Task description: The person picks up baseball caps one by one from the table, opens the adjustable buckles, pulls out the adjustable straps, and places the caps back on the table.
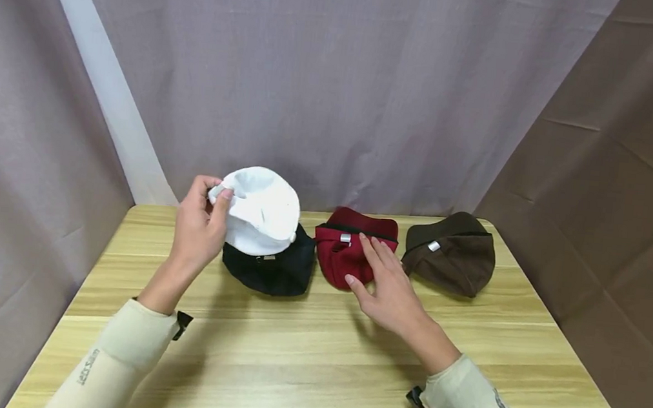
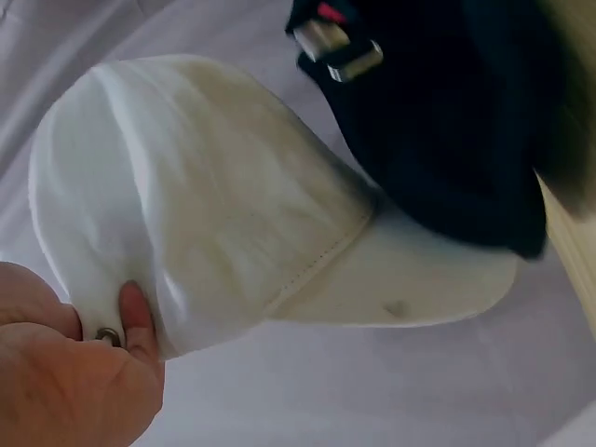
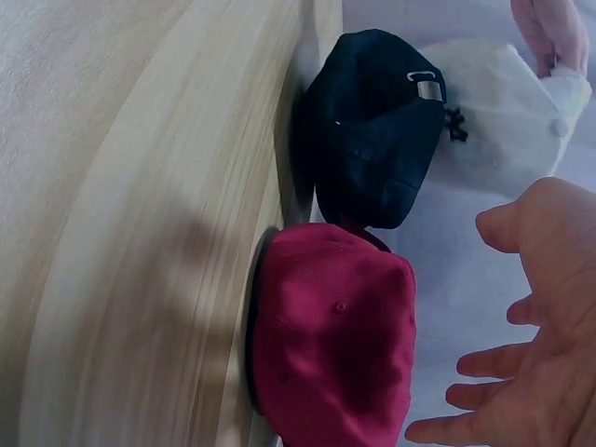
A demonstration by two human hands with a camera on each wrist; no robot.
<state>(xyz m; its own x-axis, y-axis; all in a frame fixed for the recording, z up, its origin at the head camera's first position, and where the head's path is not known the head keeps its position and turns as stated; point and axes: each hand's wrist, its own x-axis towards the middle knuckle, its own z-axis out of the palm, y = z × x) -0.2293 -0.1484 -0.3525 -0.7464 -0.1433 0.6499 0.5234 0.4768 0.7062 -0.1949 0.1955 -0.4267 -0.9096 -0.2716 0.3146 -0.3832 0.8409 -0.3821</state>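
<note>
While left hand [image 1: 201, 227] pinches white cap's [image 1: 264, 211] edge, right hand [image 1: 391, 295] spreads, seemingly clear of red cap [image 1: 336, 258].

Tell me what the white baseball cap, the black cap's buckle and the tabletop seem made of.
White baseball cap: matte fabric, perhaps cotton, judging by soft creases and a stitched seam.
Buckle on the black cap: probably metal, given its silvery shine.
Tabletop: wood or wood-look laminate, faintly glossy, with streaky grain.
</note>
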